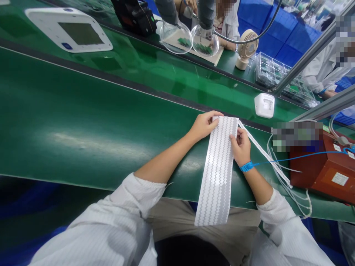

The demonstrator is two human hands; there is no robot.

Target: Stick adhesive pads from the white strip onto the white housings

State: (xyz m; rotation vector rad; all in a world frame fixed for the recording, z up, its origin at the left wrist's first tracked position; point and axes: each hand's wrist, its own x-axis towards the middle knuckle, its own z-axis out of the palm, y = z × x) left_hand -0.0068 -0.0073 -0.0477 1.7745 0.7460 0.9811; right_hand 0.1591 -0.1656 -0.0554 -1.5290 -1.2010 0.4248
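A long white sheet (pixel 219 166) with lengthwise rows of small grey zigzag marks, perhaps a sticker sheet, hangs from the green bench over its front edge toward my lap. My left hand (pixel 204 125) pinches its upper left corner, thumb on top. Lower on the opposite side, my right hand (pixel 240 146) grips the right edge, its thumb on the face and the other fingers curled behind. A blue wrist strap (pixel 246 166) with a cord circles my right wrist. Behind that hand, a narrow white strip (pixel 263 152) with fine marks slants across the bench.
A reddish-brown box (pixel 313 166) with tubes and cables stands at right. Beyond the dark rail lie a small white housing (pixel 264 105) and a white device with a screen (pixel 69 29). A fan (pixel 246 48), clear-hooded ducts and a co-worker are across the bench.
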